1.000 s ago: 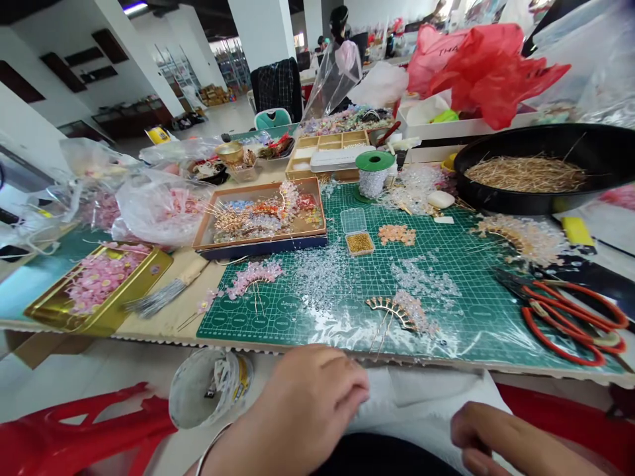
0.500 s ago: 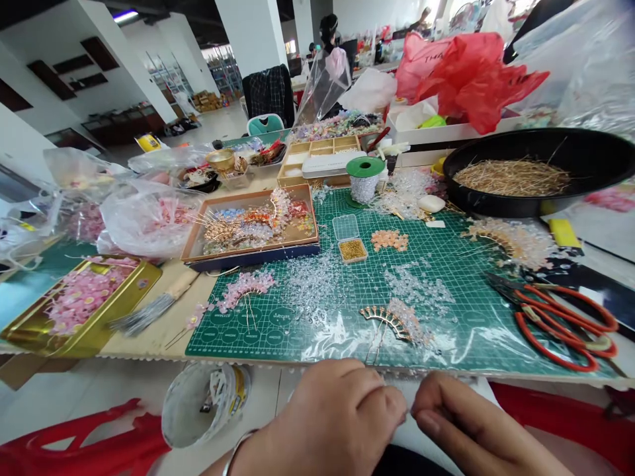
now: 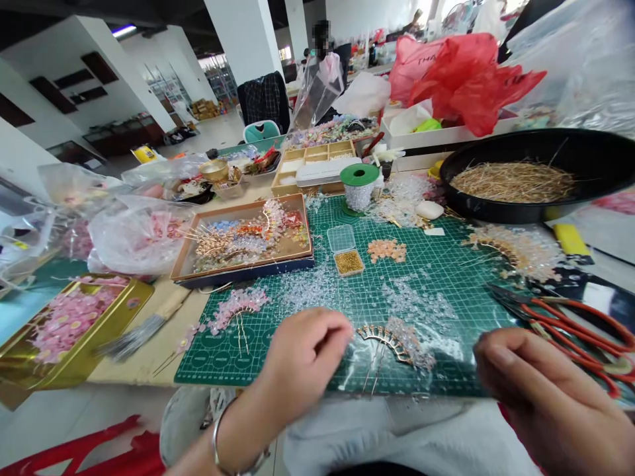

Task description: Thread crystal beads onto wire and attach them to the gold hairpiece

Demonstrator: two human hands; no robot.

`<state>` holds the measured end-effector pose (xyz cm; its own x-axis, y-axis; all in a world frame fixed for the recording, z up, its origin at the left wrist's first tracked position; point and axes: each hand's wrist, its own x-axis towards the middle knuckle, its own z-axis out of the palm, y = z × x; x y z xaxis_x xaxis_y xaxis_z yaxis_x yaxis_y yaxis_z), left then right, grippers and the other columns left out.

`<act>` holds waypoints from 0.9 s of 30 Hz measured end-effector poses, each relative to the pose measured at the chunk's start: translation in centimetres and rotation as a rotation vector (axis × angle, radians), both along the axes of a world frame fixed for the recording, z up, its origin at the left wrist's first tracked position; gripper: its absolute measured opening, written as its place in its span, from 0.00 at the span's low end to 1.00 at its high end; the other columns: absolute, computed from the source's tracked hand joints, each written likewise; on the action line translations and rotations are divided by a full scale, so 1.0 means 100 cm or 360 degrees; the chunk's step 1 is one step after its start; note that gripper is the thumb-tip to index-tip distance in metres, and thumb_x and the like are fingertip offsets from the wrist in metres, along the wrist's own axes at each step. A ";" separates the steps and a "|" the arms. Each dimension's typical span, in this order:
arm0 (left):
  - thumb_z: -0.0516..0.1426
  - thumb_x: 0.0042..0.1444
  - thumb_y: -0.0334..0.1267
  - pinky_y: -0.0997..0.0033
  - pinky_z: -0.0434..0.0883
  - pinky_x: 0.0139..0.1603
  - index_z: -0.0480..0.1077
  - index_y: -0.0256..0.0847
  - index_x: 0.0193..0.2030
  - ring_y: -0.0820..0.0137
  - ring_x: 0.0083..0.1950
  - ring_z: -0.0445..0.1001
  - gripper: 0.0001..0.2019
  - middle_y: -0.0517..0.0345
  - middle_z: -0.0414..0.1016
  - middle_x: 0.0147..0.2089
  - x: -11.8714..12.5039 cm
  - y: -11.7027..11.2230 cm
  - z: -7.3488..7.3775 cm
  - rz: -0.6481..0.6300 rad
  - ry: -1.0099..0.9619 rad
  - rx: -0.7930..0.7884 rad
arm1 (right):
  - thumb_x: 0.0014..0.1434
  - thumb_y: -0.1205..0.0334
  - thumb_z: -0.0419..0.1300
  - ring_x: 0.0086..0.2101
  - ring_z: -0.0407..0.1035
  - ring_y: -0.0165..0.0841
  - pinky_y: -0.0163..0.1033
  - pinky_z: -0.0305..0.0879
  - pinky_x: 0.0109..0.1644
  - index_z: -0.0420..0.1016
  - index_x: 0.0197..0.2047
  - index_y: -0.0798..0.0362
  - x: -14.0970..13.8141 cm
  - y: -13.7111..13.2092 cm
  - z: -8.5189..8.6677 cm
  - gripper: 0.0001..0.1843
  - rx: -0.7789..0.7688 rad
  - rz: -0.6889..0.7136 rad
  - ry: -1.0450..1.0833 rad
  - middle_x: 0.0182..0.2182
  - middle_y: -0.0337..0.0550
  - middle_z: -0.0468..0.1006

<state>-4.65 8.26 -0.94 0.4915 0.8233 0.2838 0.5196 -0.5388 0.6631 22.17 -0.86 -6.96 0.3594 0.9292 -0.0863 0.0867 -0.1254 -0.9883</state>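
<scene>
My left hand (image 3: pixel 302 357) hovers over the near edge of the green cutting mat (image 3: pixel 446 264), its fingers curled in toward the thumb, just left of a gold fan-shaped hair comb (image 3: pixel 391 337) with clear beads. My right hand (image 3: pixel 546 396) is at the mat's near right corner, slightly blurred, with its fingers folded under the thumb. Nothing that I can make out shows in either hand. Loose clear beads (image 3: pixel 312 287) are scattered on the mat between the hands and the trays.
Red-handled pliers (image 3: pixel 580 324) lie at the right. A brown tray (image 3: pixel 243 241) of finished hairpieces, a small box of gold beads (image 3: pixel 348 262), a green-topped wire spool (image 3: pixel 359 186), a black pan of gold pins (image 3: pixel 536 175) and a gold tin of pink flowers (image 3: pixel 69 324) surround the mat.
Both hands rose from my lap onto the mat's near edge. They met fingertip to fingertip half a second ago and have since drawn apart, left and right.
</scene>
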 end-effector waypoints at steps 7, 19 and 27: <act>0.55 0.65 0.34 0.66 0.67 0.41 0.76 0.44 0.40 0.68 0.41 0.76 0.08 0.61 0.81 0.40 0.048 0.080 0.018 0.0064 0.0399 0.0170 | 0.64 0.44 0.60 0.21 0.49 0.29 0.35 0.48 0.23 0.65 0.29 0.49 0.008 0.025 -0.028 0.20 -0.0050 -0.0047 0.0266 0.19 0.32 0.57; 0.55 0.61 0.30 0.60 0.65 0.42 0.79 0.41 0.32 0.61 0.40 0.71 0.12 0.53 0.78 0.32 0.060 0.123 -0.017 -0.0093 0.1018 0.0452 | 0.59 0.42 0.63 0.22 0.54 0.31 0.35 0.53 0.23 0.72 0.28 0.49 0.013 0.021 -0.031 0.20 -0.0104 0.0006 0.0190 0.20 0.35 0.61; 0.59 0.56 0.29 0.63 0.64 0.39 0.79 0.41 0.31 0.63 0.38 0.69 0.08 0.53 0.77 0.31 0.073 0.138 -0.023 -0.0249 0.1174 0.0461 | 0.59 0.40 0.62 0.23 0.54 0.30 0.34 0.56 0.24 0.72 0.30 0.50 0.021 0.018 -0.042 0.21 -0.0109 0.0092 0.0125 0.22 0.35 0.61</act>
<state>2.68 22.03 -3.21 0.7390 0.6730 0.0328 0.6733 -0.7394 0.0019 24.30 0.90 -11.12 0.2953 0.9391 -0.1759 0.0184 -0.1896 -0.9817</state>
